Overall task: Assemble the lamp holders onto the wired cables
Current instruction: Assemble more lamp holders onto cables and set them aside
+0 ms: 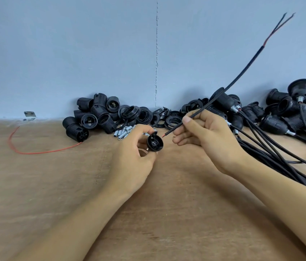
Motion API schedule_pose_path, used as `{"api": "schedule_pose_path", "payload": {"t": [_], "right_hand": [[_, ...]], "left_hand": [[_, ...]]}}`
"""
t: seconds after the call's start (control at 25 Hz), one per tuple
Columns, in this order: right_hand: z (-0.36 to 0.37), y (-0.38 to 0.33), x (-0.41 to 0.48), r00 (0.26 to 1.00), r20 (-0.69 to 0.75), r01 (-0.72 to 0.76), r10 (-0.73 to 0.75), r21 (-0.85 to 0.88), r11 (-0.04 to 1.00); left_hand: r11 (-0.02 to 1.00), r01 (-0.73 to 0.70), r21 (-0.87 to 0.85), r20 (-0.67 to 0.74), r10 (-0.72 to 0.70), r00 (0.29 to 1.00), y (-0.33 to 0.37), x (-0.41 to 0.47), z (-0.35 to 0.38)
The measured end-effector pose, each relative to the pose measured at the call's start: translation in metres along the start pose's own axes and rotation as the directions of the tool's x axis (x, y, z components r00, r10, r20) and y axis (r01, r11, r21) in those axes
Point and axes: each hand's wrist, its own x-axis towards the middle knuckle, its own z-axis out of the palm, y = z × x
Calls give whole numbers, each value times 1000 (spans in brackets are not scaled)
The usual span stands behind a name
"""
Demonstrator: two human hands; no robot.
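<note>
My left hand [135, 147] grips a small black lamp holder cap [155, 143] above the table, its round face turned toward the right. My right hand [205, 132] pinches a black cable [242, 71] between thumb and fingers. The cable's near end, with a red tip, points at the cap from a short gap away. Its far end rises up to the right and splits into a black and a red lead.
A pile of black threaded lamp holders [94, 115] and rings [144, 114] lies along the blue wall, with small metal tubes [123, 133] in front. Finished holders with cables [284, 117] fill the right side. A loose red wire [35, 152] lies at left on the wooden table [54, 185].
</note>
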Motion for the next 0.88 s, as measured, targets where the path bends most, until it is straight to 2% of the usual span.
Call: {"api": "schedule_pose_path", "payload": {"t": [0.16, 0.36, 0.88], "right_hand": [[6, 3, -4, 998, 59, 34, -29, -80, 996], [5, 3, -6, 991, 47, 132, -125, -222, 966], [13, -3, -16, 974, 43, 226, -222, -271, 936]], "left_hand": [[997, -58, 54, 0, 58, 998, 5, -3, 1], [989, -116, 89, -23, 118, 993, 6, -4, 2], [991, -132, -19, -86, 130, 988, -1, -2, 3]]}}
